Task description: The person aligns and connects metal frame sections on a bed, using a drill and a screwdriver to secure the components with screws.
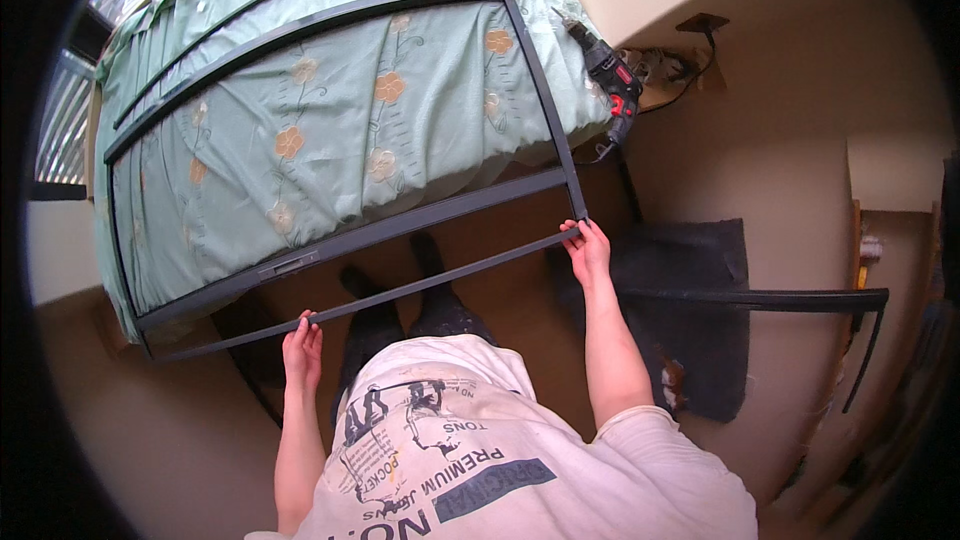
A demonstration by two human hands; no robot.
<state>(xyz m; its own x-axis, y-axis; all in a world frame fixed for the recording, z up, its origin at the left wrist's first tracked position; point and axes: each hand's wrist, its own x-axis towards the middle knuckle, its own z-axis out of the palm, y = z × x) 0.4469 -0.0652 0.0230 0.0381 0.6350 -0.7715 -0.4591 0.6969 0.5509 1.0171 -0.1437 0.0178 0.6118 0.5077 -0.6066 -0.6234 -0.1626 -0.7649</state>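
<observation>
Head view, and there it was: a slim, straight, dark grey strip (440, 278), slightly glossy, spanning both hands in front of the torso! The left hand (302, 348) pinched it between thumb and fingertips; the right hand (588, 248) gripped its far end, right at the corner of a dark metal frame (541, 90) over green floral cloth (340, 140). A paler recessed plate (288, 265) broke up the frame's near rail. Writing? Bold dark lettering crossed the T-shirt (510, 440); the drill's (610, 75) red label was too small to read. Whether strip and frame were joined, I couldn't tell.
</observation>
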